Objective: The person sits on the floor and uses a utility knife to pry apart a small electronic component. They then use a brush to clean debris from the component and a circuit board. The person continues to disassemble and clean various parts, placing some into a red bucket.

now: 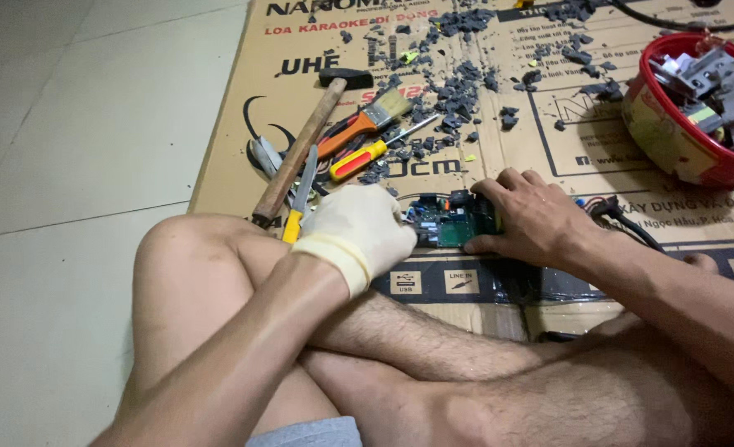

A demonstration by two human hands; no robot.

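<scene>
- right hand (531,222) bare, clamped over the right end of a green circuit board (450,222), fingers curled over its top edge, thumb along the near edge
- left hand (357,232) in a pale glove, closed into a fist against the board's left end; what's inside the fist is hidden, can't tell if it holds a tool
- board sits flat on the cardboard sheet (235,124), between both hands, just past the person's crossed legs
- black cable (623,219) runs off to the right from behind the right hand
- just left of the gloved hand: yellow-handled blade tool (299,199), wooden-handled hammer (301,145) lying diagonal, head away from the person
- beside the hammer: orange-handled paintbrush (365,120), red-and-yellow screwdriver (367,156), pliers or snips partly under the hammer handle, type unclear
- dark grey chips and fragments (458,83) scattered across the far cardboard
- red bowl (673,145) at far right, tilted, full of grey metal parts
- cardboard lies on pale tiled floor (77,149)
</scene>
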